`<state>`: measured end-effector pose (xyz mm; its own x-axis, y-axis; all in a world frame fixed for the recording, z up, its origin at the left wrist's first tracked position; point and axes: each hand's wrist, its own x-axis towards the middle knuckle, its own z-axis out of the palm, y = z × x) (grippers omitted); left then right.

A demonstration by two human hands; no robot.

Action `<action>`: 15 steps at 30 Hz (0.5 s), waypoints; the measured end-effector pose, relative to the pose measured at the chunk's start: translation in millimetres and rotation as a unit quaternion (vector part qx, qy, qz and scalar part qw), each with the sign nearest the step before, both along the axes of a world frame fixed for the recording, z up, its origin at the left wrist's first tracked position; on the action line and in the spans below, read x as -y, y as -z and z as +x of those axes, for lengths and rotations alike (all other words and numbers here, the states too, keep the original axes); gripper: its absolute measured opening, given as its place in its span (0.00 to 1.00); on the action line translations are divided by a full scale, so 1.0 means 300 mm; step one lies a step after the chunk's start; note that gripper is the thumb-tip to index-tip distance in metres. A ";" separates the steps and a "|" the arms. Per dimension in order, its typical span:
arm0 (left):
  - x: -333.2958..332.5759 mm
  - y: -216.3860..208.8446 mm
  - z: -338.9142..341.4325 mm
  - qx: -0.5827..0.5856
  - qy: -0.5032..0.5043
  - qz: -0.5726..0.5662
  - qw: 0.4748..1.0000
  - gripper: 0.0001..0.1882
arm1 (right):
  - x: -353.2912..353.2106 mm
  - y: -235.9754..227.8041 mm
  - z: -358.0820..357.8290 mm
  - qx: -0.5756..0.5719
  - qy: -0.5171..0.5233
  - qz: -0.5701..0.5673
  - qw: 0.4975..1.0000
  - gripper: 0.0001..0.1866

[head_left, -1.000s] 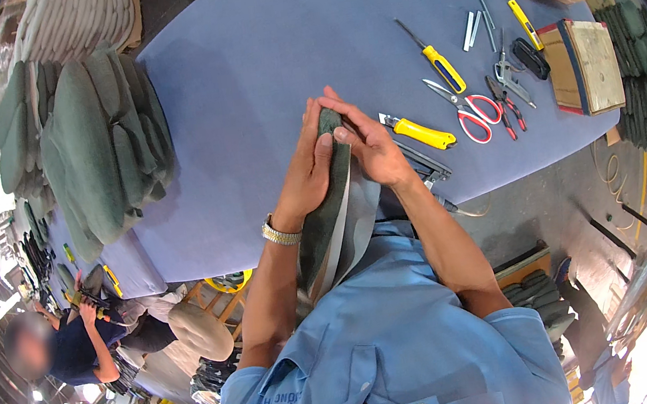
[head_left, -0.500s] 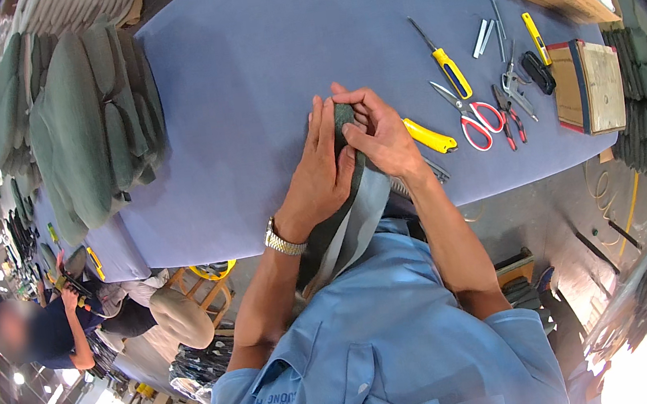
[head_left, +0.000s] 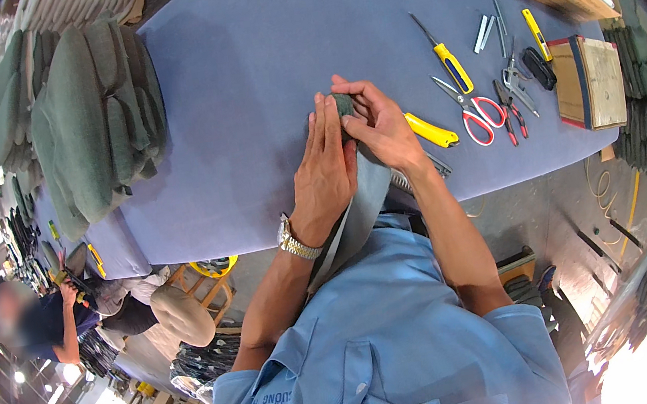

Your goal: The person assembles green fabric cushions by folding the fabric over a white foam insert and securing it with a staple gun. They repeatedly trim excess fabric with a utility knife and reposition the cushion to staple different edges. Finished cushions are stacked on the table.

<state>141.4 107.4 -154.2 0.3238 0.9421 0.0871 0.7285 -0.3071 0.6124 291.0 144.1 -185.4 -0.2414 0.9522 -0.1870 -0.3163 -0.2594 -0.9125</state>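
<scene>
A long fabric-covered piece, dark green [head_left: 343, 106] on one face and pale grey [head_left: 369, 192] on the other, runs from between my hands back toward my waist. My left hand [head_left: 322, 178], with a metal watch on its wrist, presses its straight, close-set fingers along the piece's left side. My right hand [head_left: 384, 128] pinches the upper end from the right, thumb toward the green cloth and index finger extended past it. Both hands meet near the table's front middle. My left hand hides most of the green face.
On the blue-covered table [head_left: 226, 133] lie a yellow cutter [head_left: 432, 130], red-handled scissors [head_left: 477, 114], a screwdriver [head_left: 453, 66] and pliers [head_left: 508, 111]. A box [head_left: 588, 81] stands right. Green pads [head_left: 92, 125] are stacked left. Another person [head_left: 39, 322] works at far left.
My left hand and wrist have turned and shifted slightly right, covering more of the green face. My right hand still pinches the upper end. The view has shifted a little.
</scene>
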 end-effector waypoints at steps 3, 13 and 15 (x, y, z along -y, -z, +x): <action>0.002 0.004 0.001 0.010 -0.009 -0.014 1.000 0.36 | 0.004 0.019 -0.006 -0.003 0.011 -0.001 1.000 0.24; 0.034 -0.005 0.022 -0.012 -0.054 -0.056 0.997 0.38 | 0.019 -0.001 -0.022 -0.003 0.044 -0.027 0.999 0.24; 0.039 -0.009 0.023 -0.014 -0.065 -0.071 0.995 0.39 | 0.027 0.009 -0.029 -0.029 0.059 -0.030 0.997 0.24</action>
